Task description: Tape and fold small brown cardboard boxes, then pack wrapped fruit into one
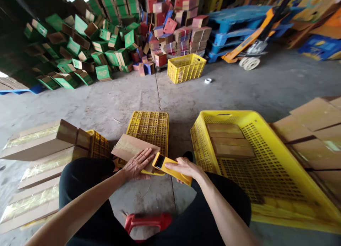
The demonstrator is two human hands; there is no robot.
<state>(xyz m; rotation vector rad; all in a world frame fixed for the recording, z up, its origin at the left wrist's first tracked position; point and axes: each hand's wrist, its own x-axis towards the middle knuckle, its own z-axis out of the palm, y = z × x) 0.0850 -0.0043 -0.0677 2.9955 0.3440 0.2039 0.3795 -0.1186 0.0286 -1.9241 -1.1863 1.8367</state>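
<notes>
A flat brown cardboard box [134,146] with a strip of tape along its top lies on an upturned yellow crate [149,123] between my knees. My left hand [140,164] rests flat on the near side of the box, fingers stretched out. My right hand [183,167] is closed round a yellow hand-held tool [173,172] with a dark panel at its far end. That end is at the box's right corner, close to my left fingertips; I cannot tell whether it touches the cardboard.
Taped cardboard boxes [39,171] are stacked at left. A large yellow crate [226,113] holding flat boxes [233,146] stands at right, beside more cartons [317,132]. Farther off are a yellow basket [186,70], a white tape roll [208,81], an orange pallet jack [247,39] and green boxes [103,72].
</notes>
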